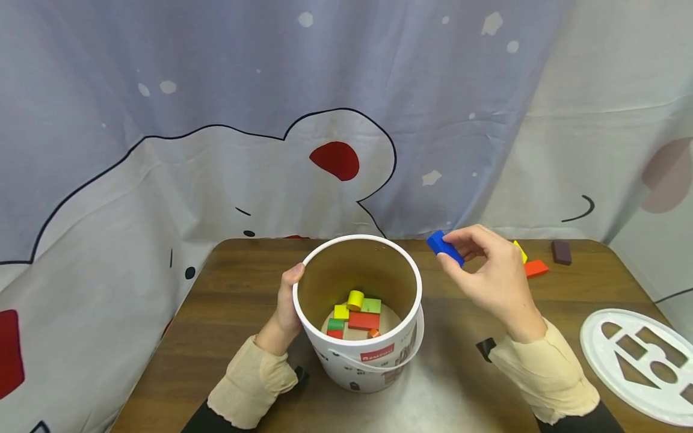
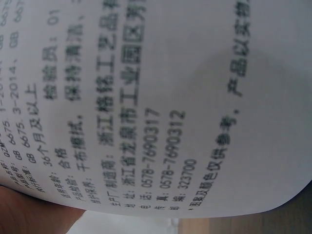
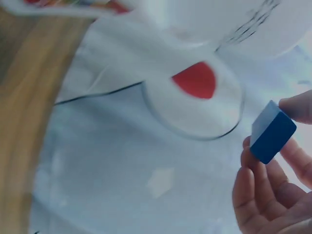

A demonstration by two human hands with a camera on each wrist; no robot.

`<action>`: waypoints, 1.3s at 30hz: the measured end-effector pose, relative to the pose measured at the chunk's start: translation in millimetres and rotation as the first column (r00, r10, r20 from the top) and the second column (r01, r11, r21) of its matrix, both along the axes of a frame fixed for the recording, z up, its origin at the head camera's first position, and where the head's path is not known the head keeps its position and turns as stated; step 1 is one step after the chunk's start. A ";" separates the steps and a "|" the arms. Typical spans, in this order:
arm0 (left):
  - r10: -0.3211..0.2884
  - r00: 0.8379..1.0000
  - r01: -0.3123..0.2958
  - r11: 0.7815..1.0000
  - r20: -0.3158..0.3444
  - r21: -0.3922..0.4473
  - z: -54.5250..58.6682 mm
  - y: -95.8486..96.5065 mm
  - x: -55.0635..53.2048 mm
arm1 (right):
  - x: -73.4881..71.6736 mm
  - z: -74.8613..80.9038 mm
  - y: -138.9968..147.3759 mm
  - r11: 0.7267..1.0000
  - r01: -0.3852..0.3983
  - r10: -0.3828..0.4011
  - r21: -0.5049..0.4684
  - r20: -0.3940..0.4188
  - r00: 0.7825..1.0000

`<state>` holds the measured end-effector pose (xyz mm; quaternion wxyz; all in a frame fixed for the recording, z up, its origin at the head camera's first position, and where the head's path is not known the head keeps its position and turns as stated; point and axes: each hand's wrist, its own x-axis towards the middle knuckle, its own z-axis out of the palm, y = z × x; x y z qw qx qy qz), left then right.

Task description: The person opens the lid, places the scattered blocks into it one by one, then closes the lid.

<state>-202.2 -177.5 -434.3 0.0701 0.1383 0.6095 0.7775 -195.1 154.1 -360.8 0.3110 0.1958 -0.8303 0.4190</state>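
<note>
my right hand pinches the blue block between thumb and fingers, its long axis slanting down rightward, just right of the bucket my left hand touches, fingers hidden.

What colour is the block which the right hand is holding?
The block is blue; it shows best in the head view.

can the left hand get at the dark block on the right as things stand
Probably not: the left hand grips the white bucket, which stands between it and the dark block.
</note>
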 end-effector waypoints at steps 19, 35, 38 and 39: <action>0.018 1.000 -0.018 0.999 -0.007 -0.050 1.8 0.7 -0.4 | 29.0 30.1 -67.8 0.952 -0.302 0.306 0.056 -0.111 0.945; 0.029 1.000 -0.029 1.000 0.009 -0.009 3.2 2.1 1.2 | 23.0 28.0 -97.2 0.883 -0.419 0.426 0.209 0.013 0.904; 0.024 1.000 -0.024 1.000 0.006 -0.009 4.0 2.1 1.9 | 22.3 29.4 -98.6 0.871 -0.424 0.427 0.246 0.048 0.903; 0.022 1.000 -0.022 1.000 0.008 -0.009 4.5 2.2 1.9 | 22.2 30.0 -99.0 0.868 -0.427 0.426 0.255 0.065 0.903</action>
